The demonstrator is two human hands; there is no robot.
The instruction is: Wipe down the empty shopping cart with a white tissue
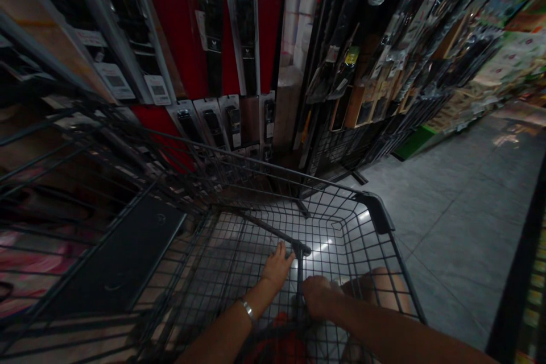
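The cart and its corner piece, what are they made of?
The cart looks like dark coated metal wire: thin crossed bars form a see-through grid. Its corner piece seems to be matte black plastic, solid and smooth. Both hands rest on its bars.

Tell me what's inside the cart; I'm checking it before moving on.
The cart shows bare wire mesh with floor glare below. Both hands, left and right, cover part of the near end.

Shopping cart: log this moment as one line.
left hand open, resting on cart bar | right hand gripping rear frame | shopping cart facing hanging-goods rack | floor tiled
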